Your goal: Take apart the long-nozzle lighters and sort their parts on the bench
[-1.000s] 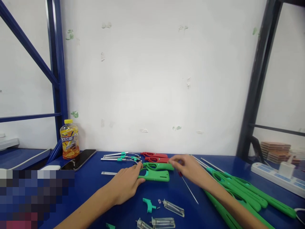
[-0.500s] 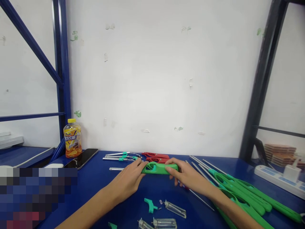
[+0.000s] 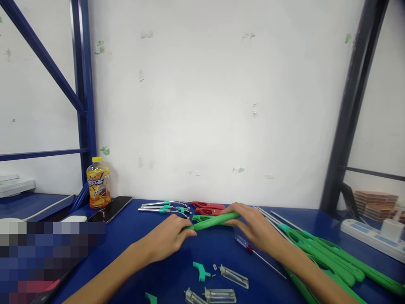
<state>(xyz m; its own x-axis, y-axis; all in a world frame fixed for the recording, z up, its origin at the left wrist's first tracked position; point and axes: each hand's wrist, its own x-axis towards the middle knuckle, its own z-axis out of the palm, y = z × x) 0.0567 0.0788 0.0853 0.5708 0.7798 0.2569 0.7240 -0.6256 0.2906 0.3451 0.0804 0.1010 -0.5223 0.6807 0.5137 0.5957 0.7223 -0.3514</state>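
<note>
A green lighter handle shell (image 3: pixel 213 221) is held above the blue table, its right end raised. My left hand (image 3: pixel 171 237) pinches the left end between thumb and fingers. My right hand (image 3: pixel 253 221) grips the right end from above. Just behind it shows a second green handle piece (image 3: pixel 198 218), partly hidden; I cannot tell whether the two touch. Below my hands lie a teal trigger (image 3: pixel 201 271), several clear fuel tanks (image 3: pixel 234 276) and tiny loose parts. Near my right hand a screwdriver (image 3: pixel 253 250) with a clear and red handle rests on the table.
Behind my hands lie red handle shells (image 3: pixel 209 208) and metal lighter tubes (image 3: pixel 158 207) with teal parts. Several green lighters (image 3: pixel 329 253) are piled at right beside a power strip (image 3: pixel 370 234). A drink bottle (image 3: pixel 98 183) and a phone (image 3: pixel 110 209) stand and lie at left.
The green shell has turned from level, with its openwork side showing, to tilted with a smooth side showing. A second green piece now shows behind it. The metal tube near my left hand is no longer visible.
</note>
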